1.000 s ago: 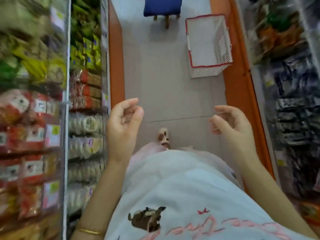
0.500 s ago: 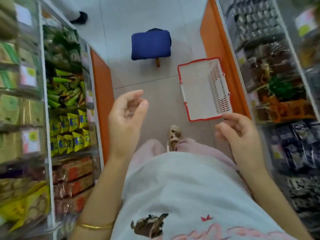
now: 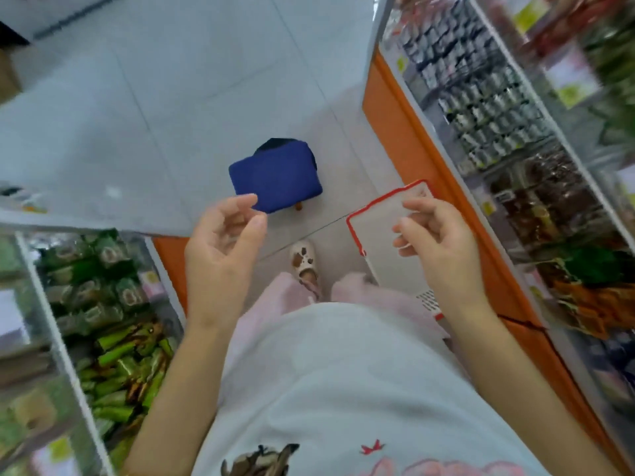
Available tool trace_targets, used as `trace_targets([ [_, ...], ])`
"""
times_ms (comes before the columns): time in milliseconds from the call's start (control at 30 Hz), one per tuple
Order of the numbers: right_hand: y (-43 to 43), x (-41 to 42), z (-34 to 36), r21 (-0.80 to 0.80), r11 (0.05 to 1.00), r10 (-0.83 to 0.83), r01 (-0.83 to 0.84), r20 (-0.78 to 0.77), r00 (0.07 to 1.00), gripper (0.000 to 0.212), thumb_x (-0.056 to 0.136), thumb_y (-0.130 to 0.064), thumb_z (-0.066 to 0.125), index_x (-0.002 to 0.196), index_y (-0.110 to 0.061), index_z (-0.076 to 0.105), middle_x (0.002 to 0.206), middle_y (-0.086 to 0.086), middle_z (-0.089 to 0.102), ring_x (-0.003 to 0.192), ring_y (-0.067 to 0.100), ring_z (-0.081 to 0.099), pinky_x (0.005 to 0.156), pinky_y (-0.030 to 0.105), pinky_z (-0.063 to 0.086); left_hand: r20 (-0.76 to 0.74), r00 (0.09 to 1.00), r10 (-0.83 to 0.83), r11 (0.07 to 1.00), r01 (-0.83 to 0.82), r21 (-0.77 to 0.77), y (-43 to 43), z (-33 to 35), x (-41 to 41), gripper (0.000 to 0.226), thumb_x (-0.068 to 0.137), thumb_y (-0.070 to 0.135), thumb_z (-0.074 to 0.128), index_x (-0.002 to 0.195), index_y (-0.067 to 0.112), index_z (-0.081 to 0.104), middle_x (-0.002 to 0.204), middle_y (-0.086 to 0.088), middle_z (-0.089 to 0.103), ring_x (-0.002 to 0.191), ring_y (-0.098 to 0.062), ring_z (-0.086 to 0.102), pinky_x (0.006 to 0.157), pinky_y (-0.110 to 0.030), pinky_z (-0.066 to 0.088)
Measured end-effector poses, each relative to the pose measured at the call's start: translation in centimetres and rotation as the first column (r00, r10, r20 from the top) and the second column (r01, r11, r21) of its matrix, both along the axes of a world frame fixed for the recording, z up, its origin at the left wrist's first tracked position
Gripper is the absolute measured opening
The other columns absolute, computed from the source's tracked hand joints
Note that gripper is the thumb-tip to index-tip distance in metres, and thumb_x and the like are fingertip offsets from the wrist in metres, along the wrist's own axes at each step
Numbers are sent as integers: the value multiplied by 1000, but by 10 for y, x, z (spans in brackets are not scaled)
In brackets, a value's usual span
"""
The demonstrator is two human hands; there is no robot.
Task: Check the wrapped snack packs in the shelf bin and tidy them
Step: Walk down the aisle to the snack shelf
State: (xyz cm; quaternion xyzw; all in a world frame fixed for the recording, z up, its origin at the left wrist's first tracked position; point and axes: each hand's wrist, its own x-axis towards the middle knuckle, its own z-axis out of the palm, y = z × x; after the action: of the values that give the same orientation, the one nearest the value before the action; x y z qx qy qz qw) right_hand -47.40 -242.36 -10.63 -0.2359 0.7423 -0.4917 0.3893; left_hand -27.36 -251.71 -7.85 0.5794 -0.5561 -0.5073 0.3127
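Note:
My left hand (image 3: 223, 245) and my right hand (image 3: 436, 242) are raised in front of my body over the aisle floor, fingers loosely curled, each holding nothing. Shelf bins run along both sides of the aisle. On the left, bins hold green wrapped snack packs (image 3: 120, 359), loosely piled. On the right, bins hold silver and black packs (image 3: 481, 108) and brown wrapped packs (image 3: 546, 197). Neither hand touches a bin or a pack.
A white basket with a red rim (image 3: 354, 231) lies on the floor at the foot of the right shelf, partly behind my right hand. A blue cushioned stool (image 3: 275, 176) stands mid-aisle ahead. Orange shelf bases (image 3: 405, 142) line the tiled floor.
My view has swung forward and tilted; the stool and basket now lie closer to my hands. Both hands stay raised and empty, the right one now in front of the basket.

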Motion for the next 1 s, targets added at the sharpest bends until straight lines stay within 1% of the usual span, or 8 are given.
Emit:
trace_targets([
  [133,-29,-6,-3,68,970,-236,234,26,971,26,85,-7,59,95,-32,58,87,14,61,69,18,60,69,36,51,-5,976,-216,975,216,47,-103,7,-52,19,82,25,62,98,34,66,97,-3,65,94,-25,61,86,-43,52],
  [200,-37,-8,-5,96,924,-375,371,35,926,32,87,1,57,94,-30,59,89,20,61,67,16,60,65,27,52,-24,947,-320,944,321,72,-141,9,-86,18,80,23,62,92,37,66,94,-1,66,94,-29,61,88,-48,50],
  [300,-59,-18,-15,134,829,-555,544,62,830,27,88,1,55,97,-24,59,94,21,60,68,15,59,57,15,49,-35,877,-479,875,480,62,-188,8,-135,19,80,23,61,90,38,66,92,2,68,89,-24,63,85,-42,51],
  [400,-98,-44,-28,162,768,-635,620,64,770,21,89,-4,55,102,-19,60,87,11,63,63,7,60,57,17,49,-47,830,-555,829,557,42,-231,4,-178,20,80,18,61,92,33,66,91,3,68,88,-20,64,80,-33,52],
  [600,-187,-115,-48,107,785,-616,611,18,788,18,88,-9,57,100,-22,59,89,12,64,74,18,62,69,36,51,-34,749,-662,746,663,65,-299,-21,-230,20,80,15,62,96,26,66,88,2,67,81,-14,63,71,-23,50],
  [700,-222,-143,-66,97,802,-589,589,-26,808,17,88,-12,57,101,-23,57,87,7,62,77,20,62,70,36,51,11,669,-743,668,741,61,-327,-48,-255,22,83,11,63,97,27,65,85,10,67,78,-2,62,68,-14,48],
  [867,-275,-185,-119,185,812,-538,554,-132,833,24,89,-21,56,112,-15,57,90,-1,60,86,20,61,77,38,51,210,403,-891,415,910,10,-379,-118,-319,26,84,16,65,107,27,60,103,5,61,80,4,58,65,-8,45],
  [1000,-326,-218,-187,195,814,-496,548,-260,829,30,90,-23,56,118,-11,54,88,-11,54,85,11,56,71,25,47,435,143,-889,122,990,-76,-430,-197,-378,37,84,21,66,119,16,58,118,-3,52,100,-17,54,86,-34,50],
])
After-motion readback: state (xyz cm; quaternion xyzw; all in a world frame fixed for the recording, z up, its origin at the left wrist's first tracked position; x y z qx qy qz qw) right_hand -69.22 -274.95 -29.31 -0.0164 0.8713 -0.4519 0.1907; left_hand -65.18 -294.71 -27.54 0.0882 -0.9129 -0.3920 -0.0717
